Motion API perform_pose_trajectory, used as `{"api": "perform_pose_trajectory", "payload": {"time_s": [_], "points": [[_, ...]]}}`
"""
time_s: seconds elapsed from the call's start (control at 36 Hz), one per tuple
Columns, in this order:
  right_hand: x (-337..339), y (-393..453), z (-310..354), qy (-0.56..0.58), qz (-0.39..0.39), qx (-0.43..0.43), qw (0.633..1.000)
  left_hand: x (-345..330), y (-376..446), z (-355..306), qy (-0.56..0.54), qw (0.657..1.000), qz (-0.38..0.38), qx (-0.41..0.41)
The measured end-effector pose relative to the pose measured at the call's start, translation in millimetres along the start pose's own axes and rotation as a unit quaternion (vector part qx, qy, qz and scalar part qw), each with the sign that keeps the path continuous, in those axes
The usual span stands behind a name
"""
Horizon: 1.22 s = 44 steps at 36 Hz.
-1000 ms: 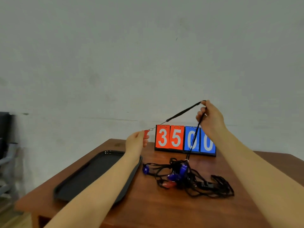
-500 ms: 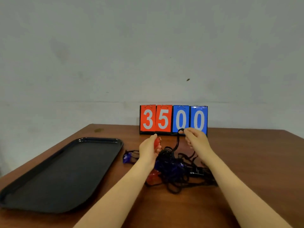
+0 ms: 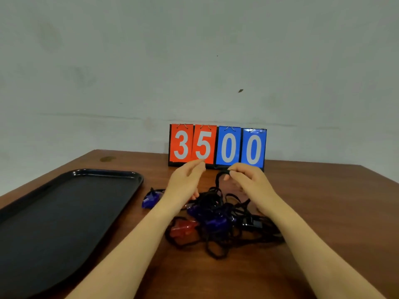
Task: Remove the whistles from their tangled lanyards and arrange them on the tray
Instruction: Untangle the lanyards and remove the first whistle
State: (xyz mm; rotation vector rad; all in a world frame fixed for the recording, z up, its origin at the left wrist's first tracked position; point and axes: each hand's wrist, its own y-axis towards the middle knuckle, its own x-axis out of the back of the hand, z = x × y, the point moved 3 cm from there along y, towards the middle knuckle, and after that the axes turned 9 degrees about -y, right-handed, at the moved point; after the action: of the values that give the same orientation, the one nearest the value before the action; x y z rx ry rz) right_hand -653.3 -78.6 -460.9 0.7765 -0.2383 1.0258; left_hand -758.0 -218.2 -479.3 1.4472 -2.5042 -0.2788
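A: Where are the whistles?
B: In a limp black lanyard tangle (image 3: 224,223) on the desk (image 3: 323,201), beside an unfilled tray (image 3: 64,212).
A: The hands?
B: Right hand (image 3: 248,182) pinches a cord loop; left hand (image 3: 185,182) relaxed, its palm hidden. The light, hard whistles probably lift best by the body.

Dim, even light; soft focus, edges bowed by wide-angle lens

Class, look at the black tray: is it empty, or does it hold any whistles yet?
Empty. The tray shows only bare black surface; the whistles lie in the lanyard tangle beside it.
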Motion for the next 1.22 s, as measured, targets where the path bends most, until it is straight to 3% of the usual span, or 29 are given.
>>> {"api": "perform_pose_trajectory", "payload": {"time_s": [0.11, 0.22, 0.33, 0.42, 0.5, 0.56, 0.64, 0.72, 0.78, 0.89, 0.97, 1.11, 1.22], "points": [[-1, 0, 2, 0.032, -0.007, 0.010, 0.999, -17, -12, -4, 0.027, 0.992, 0.122, 0.023], [0, 2, 2, 0.018, -0.010, 0.007, 1.000, -25, -20, -6, -0.055, 0.983, 0.173, 0.039], [2, 2, -4, 0.034, 0.069, -0.031, 0.997, -12, -13, -11, -0.222, 0.970, 0.078, 0.054], [4, 3, -10, 0.055, 0.109, -0.064, 0.990, 11, -6, -14, -0.351, 0.935, -0.030, 0.048], [8, 5, -15, 0.153, 0.082, -0.091, 0.981, 29, -2, -8, -0.347, 0.930, -0.110, 0.050], [10, 7, -15, 0.298, 0.064, -0.102, 0.947, 32, -1, -6, -0.322, 0.936, -0.133, 0.045], [16, 9, -8, 0.518, 0.009, -0.106, 0.849, 30, -1, -6, -0.269, 0.952, -0.145, 0.027], [26, 11, 1, 0.583, -0.045, -0.076, 0.808, 25, -3, -11, -0.182, 0.976, -0.115, -0.039], [34, 10, 4, 0.567, -0.075, -0.056, 0.818, 20, -5, -13, -0.149, 0.983, -0.086, -0.071], [51, 9, 0, 0.397, -0.141, -0.033, 0.906, 21, -4, -12, -0.035, 0.991, -0.091, -0.091], [61, 7, -8, 0.372, -0.175, -0.042, 0.911, 24, 0, -8, 0.084, 0.986, -0.104, -0.099], [73, 4, -14, 0.223, -0.236, -0.055, 0.944, 26, 3, -4, -0.080, 0.989, -0.123, -0.015], [63, 7, -18, 0.198, -0.156, -0.079, 0.964, 30, 4, 0, -0.071, 0.984, -0.157, 0.035]]}}
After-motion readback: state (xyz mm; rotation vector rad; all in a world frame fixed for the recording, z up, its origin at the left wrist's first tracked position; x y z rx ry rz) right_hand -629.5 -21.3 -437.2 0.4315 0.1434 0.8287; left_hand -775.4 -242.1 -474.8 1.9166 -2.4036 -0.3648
